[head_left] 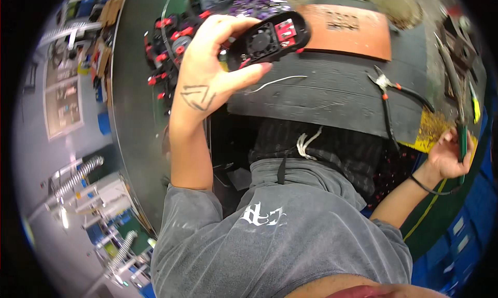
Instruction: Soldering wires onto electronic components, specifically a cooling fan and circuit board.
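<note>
My left hand (215,65) is raised over the work surface and grips a black oval plastic housing (244,54). Its open side shows a small black fan, a red part with metal connectors and a short red wire. At the far right, my right hand (447,154) is closed around the green handle of what looks like a soldering iron (462,142). The tool's tip cannot be made out. Diagonal cutters (383,83) with black handles lie spread on the dark board (321,90) between my hands. A thin white wire (280,80) rests below the housing.
Several black housings with red parts (166,52) are heaped at the left. Purple shiny pieces (262,2) and an orange-brown board (345,33) are at the back. Beside my right hand lies a yellow patch with brown crumbs (430,129). A yellow-green pen-like object (475,106) stands farther right.
</note>
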Demonstrator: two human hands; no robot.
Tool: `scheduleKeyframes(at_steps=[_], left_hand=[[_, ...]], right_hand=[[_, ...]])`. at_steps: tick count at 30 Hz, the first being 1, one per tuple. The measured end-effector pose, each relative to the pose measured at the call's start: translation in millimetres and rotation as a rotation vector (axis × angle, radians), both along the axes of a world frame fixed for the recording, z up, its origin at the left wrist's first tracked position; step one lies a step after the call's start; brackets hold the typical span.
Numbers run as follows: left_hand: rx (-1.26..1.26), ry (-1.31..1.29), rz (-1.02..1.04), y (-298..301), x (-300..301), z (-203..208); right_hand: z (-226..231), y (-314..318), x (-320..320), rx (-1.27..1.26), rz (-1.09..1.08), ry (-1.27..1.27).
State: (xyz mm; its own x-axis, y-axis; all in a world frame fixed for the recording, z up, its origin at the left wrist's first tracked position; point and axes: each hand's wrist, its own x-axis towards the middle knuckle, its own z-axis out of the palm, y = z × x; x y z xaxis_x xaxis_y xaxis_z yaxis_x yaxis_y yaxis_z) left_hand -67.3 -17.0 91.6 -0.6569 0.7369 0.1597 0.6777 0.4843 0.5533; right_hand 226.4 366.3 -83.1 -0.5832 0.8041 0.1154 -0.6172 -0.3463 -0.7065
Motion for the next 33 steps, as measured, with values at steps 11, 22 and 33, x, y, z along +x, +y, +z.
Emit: scheduleKeyframes(at_steps=[11, 22, 33], left_hand=[[0.099, -0.061, 0.871, -217, 68, 26], [0.119, -0.020, 1.180, -374, 57, -36], [0.126, -0.398, 1.029, -375, 25, -72]], right_hand=[[12, -4, -12, 0.039, -0.072, -0.101], [8, 9, -12, 0.114, -0.044, -0.137], [6, 15, -5, 0.116, 0.010, -0.138]])
